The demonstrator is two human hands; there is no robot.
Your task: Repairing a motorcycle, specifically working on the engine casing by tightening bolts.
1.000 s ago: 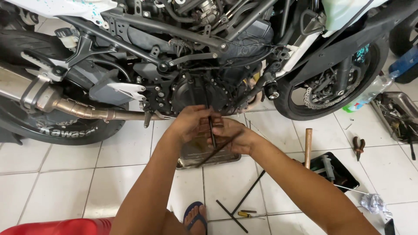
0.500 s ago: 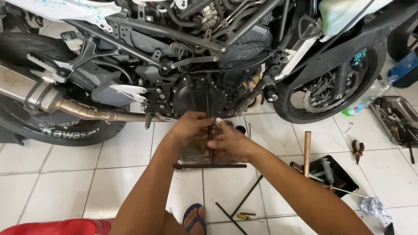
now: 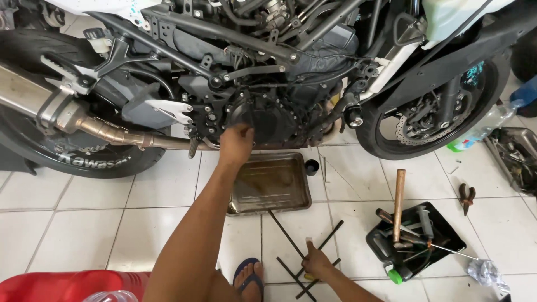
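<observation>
Engine cover [image 3: 263, 120]: the round dark cover low on the side of the motorcycle [image 3: 313, 61], directly under the fingertips of the left hand [image 3: 236, 144]. The left hand is loosely curled against the cover's lower left edge; whether it pinches a bolt or only presses on the metal cannot be told.

Drain tray [image 3: 305, 193]: a shallow metal pan on the tiled floor [image 3: 72, 223], just below the left hand and beneath the engine, its bottom filmed with brownish fluid. A small black cap [image 3: 311, 166] stands just beyond the tray's right corner.

Long-handled wrenches [image 3: 291, 237]: dark T-shaped bars lying crossed on the floor. The right hand [image 3: 316, 262] rests on them with fingers closed around one shaft, near a sandalled foot [image 3: 248, 277].

Tool tray [image 3: 447, 223]: a black tray well to the right of the right hand, holding a wooden-handled hammer [image 3: 397, 204] and several screwdrivers. Pliers [image 3: 466, 196] lie on the floor beyond it, and a crumpled bit of plastic [image 3: 485, 272] nearer.

Hazards, as a judgement: a freed cover could slip from a one-handed hold and drop into the tray, splashing fluid onto the tiles; a small bolt let go at the engine could fall into the fluid; and the crossed bars beside the foot could roll or trip when one is lifted out.
</observation>
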